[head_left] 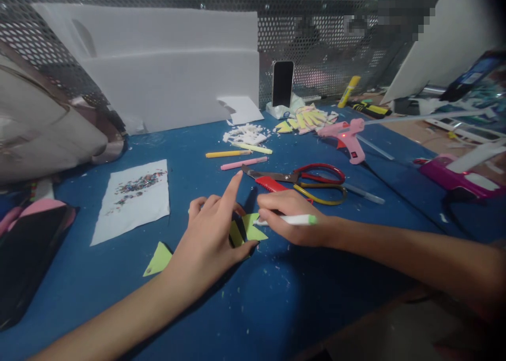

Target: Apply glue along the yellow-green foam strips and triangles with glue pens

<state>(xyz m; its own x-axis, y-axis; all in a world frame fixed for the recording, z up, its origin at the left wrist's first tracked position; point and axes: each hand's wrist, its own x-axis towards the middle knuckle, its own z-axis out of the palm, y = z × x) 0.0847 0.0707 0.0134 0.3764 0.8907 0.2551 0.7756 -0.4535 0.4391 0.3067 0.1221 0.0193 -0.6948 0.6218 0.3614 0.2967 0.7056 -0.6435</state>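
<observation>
My left hand (211, 232) lies on the blue table with its index finger stretched forward and its thumb spread apart. Between thumb and fingers sits a yellow-green paper piece (251, 226), partly covered by the hand and a dark shape I cannot make out. In my right hand (292, 213) is a slim white marker with a green end (302, 220), its tip at the paper piece. A second yellow-green triangular piece (158, 259) rests left of my left wrist. Just beyond my hands are scissors (320, 175) with red and yellow handles and a red-handled tool (272, 184).
Pink (245, 163) and yellow (227, 154) markers lie ahead, near white scraps (247, 134). A pink glue gun (350, 139) with its cord stands right. A phone (283, 84) leans at the back. Left are a paper sheet with coloured bits (132, 218) and a dark flat object (31, 255).
</observation>
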